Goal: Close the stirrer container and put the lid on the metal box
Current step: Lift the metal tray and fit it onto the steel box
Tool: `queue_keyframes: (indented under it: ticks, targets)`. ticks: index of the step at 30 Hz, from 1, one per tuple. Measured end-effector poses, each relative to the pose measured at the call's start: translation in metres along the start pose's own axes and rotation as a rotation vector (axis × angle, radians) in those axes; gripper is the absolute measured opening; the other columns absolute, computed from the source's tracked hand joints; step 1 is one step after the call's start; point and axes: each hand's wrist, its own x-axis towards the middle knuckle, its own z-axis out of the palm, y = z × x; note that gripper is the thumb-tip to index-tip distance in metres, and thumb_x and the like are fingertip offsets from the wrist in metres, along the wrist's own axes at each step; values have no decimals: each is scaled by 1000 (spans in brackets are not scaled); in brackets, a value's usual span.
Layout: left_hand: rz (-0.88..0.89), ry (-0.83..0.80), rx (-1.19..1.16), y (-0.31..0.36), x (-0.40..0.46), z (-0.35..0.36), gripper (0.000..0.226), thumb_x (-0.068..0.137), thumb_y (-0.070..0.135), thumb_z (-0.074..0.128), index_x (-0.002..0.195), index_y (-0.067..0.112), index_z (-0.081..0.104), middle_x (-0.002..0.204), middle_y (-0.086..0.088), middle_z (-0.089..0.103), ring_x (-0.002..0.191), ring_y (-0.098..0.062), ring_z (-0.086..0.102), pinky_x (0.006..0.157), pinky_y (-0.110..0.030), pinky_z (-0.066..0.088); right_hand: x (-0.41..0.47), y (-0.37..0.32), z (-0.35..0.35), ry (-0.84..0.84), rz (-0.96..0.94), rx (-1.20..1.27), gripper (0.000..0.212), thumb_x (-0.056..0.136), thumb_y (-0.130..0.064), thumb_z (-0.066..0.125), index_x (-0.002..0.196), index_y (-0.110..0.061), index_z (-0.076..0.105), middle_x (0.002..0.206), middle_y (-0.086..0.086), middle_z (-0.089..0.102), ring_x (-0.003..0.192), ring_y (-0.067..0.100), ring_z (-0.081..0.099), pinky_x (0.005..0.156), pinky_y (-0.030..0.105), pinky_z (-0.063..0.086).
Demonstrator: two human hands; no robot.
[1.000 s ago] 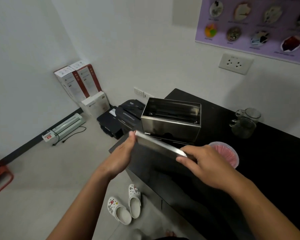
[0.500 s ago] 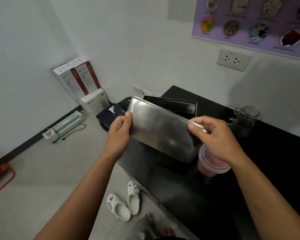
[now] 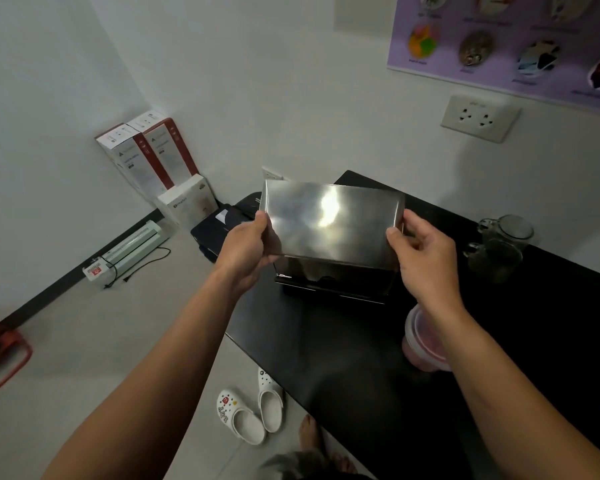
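So the lid (image 3: 329, 223) is up in the air right now, pinched at its short ends: left hand (image 3: 246, 251) clamped on the left edge, right hand (image 3: 426, 254) gripping the right edge with fingertips, shiny face tilted toward the camera. The metal box (image 3: 329, 285) sits on the black counter (image 3: 326, 358) directly under and behind the lid, only its lower front showing below the hands, so I'd say the lid is lined up but not seated yet; that's the bit left. The stirrer container (image 3: 426, 341), the pink-ish tub just below the right wrist, looks like it has its clear cover on, though the forearm hides part of it so I can't swear it's snapped shut. Other stuff: two glass jars (image 3: 499, 247) just past the right hand, near but not in the drop path. Beyond the left hand, off the counter's end, a dark printer-ish thing (image 3: 219, 226) and some cartons (image 3: 149, 157) on the floor. Nothing really blocking, mostly the lid itself hides the box rim, so squaring it up looks like the fiddly part.
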Motion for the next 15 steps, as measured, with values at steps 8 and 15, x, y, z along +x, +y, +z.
queue_keyframes:
  ticks: [8,15]
  targets:
    - [300,66,529,5,31,-6,27,104,32,56,89,22,77,60,20,69,56,5,61,53,-11,47,52,-16,22,-3,-36,-148,33,96,-39,62,128,-40,71,93,-33,74,94,-6,71,88,19,56]
    - [252,44,712,8,54,-15,42,102,39,61,76,11,78,68,-6,70,57,-10,58,66,-32,51,89,-13,23,-73,59,-338,25,88,-43,63,102,-28,77,87,-10,79,86,12,74,68,20,50]
